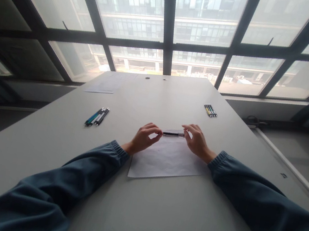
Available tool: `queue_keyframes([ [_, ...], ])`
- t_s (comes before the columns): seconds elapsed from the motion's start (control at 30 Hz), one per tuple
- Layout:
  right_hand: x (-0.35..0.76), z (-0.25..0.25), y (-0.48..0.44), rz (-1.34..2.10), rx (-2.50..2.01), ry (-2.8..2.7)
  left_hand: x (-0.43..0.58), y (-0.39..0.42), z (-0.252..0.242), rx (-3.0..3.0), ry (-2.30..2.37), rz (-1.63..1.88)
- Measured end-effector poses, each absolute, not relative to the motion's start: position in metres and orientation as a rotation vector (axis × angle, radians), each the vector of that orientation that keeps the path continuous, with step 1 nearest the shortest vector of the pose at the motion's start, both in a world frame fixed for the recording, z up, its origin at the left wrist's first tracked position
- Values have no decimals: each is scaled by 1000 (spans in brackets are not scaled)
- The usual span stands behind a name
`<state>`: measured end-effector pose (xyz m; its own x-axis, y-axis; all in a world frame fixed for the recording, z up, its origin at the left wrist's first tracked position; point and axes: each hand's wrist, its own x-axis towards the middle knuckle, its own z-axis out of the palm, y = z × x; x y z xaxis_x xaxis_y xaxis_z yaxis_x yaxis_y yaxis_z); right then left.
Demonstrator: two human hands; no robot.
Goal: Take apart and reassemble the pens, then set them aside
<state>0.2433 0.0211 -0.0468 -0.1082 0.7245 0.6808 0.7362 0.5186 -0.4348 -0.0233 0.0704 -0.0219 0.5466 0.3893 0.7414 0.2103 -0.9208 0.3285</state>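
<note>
A dark pen (172, 134) with a pale or silvery stretch lies level above the top of a white paper sheet (164, 161). My left hand (146, 137) pinches its left end between thumb and fingertips. At the other end is my right hand (196, 141), thumb and index finger a little apart; the thumb is close to or touching the pen tip. Whether a second thin pen lies alongside is too small to tell. The paper rests on the white table (106, 198) beneath both hands.
To the left lies a group of several blue, black and white pens (97, 117). Another row of several pens (210, 110) sits at the back right. Further sheets of paper (103, 84) lie at the far left, before tall windows (144, 6).
</note>
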Motion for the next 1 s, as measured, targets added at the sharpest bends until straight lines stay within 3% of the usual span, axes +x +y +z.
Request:
queue_keyframes([
  [0.5, 245, -52, 25, 38, -1492, -2099, -22, 72, -24, 2591, 587, 1325],
  [1.0, 245, -46, 24, -68, -1305, -1828, -23, 72, -21, 2477, 767, 1543],
])
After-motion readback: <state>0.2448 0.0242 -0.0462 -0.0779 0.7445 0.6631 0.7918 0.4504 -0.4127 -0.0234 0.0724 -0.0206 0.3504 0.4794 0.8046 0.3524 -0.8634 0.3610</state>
